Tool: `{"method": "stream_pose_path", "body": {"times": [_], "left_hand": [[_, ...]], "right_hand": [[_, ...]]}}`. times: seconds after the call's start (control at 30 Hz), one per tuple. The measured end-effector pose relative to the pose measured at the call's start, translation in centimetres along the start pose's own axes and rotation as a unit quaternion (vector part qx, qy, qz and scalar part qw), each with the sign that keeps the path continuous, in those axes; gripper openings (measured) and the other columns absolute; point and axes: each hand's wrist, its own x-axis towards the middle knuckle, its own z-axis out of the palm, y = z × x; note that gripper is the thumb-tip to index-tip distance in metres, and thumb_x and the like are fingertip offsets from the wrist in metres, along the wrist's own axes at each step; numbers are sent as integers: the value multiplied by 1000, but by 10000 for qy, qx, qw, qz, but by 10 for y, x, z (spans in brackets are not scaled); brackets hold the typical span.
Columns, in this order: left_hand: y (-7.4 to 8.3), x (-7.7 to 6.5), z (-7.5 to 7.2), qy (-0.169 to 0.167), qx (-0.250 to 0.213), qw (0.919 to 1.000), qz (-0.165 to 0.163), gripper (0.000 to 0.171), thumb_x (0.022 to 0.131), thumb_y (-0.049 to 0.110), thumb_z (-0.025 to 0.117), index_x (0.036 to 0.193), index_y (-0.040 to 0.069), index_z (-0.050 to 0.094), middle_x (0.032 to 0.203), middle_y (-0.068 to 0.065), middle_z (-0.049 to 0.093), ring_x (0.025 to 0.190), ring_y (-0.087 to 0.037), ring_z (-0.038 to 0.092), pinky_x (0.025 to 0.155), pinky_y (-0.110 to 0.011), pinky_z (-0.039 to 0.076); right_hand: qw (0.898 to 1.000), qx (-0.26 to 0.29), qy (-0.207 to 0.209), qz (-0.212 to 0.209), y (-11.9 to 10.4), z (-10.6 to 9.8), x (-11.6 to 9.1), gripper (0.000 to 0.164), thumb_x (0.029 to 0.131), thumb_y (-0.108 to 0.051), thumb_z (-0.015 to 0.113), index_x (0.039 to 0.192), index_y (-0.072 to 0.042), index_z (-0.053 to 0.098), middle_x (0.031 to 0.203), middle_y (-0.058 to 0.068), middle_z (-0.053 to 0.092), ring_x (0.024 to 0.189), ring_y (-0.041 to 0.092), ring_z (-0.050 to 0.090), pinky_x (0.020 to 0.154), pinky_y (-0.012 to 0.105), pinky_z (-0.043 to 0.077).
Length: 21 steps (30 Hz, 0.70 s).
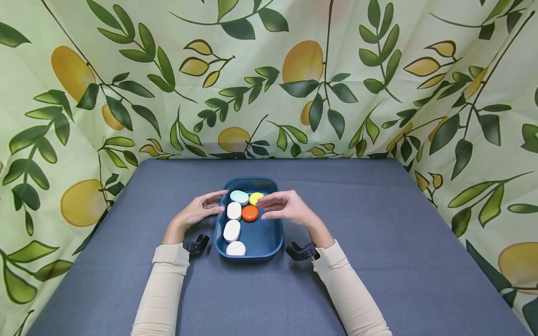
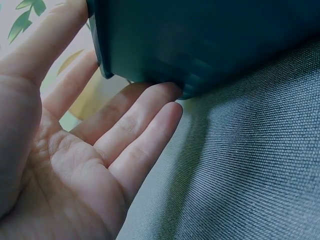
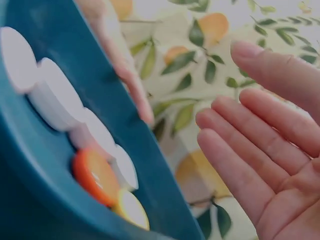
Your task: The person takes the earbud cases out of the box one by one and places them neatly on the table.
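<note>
A dark blue tray (image 1: 260, 240) with rounded corners holds smooth, pebble-like pieces whose kind I cannot tell. Down its left side run a pale blue oval (image 1: 239, 198), two white ovals (image 1: 232, 231) and a white round piece (image 1: 236, 248). Beside them lie an orange round piece (image 1: 250, 213) and a yellow one (image 1: 256, 199). My left hand (image 1: 201, 208) touches the tray's left side, thumb and fingers spread along the wall and rim. Over the right part of the tray hovers my right hand (image 1: 287, 206), its fingers extended, palm bare in the right wrist view.
The tray stands on a grey cloth-covered table (image 1: 357, 210). Behind and at both sides hangs a curtain (image 1: 252, 93) printed with leaves and fruit. A black wrist strap (image 1: 302, 252) sits at each wrist, close to the tray.
</note>
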Motion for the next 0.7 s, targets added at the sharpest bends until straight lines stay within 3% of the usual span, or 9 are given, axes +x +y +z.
{"method": "stream_pose_path", "body": {"times": [0.1, 0.27, 0.53, 0.7], "left_hand": [[0, 0, -1, -1, -21, 10000, -25, 61, 95, 26, 61, 149, 16, 37, 156, -19, 33, 140, -42, 39, 113, -59, 35], [2, -1, -1, -18, -57, 10000, -13, 60, 95, 24, 60, 149, 15, 36, 155, -20, 34, 140, -43, 38, 113, -59, 35], [0, 0, 1, -64, -1, 9999, 150, 58, 95, 28, 60, 148, 18, 39, 153, -21, 38, 137, -41, 42, 109, -57, 40], [0, -2, -1, -30, -66, 9998, 178, 60, 94, 29, 62, 148, 17, 40, 150, -22, 41, 135, -40, 45, 108, -55, 42]], "right_hand": [[9988, 123, -460, 86, 0, 12, 4, 44, 79, 4, 73, 120, 12, 60, 121, 32, 62, 113, 48, 61, 94, 43, 54], [9938, -11, -1091, 223, 4, 29, 10, 40, 79, 5, 73, 117, 12, 62, 119, 32, 63, 111, 47, 62, 96, 48, 52], [9782, -1135, -1596, 695, 11, 54, 21, 36, 78, -5, 78, 112, 4, 68, 111, 21, 71, 101, 28, 71, 89, 25, 57], [9730, -1328, -1715, 788, 13, 61, 25, 35, 77, -3, 78, 109, 3, 69, 107, 19, 72, 95, 24, 72, 84, 20, 58]]}}
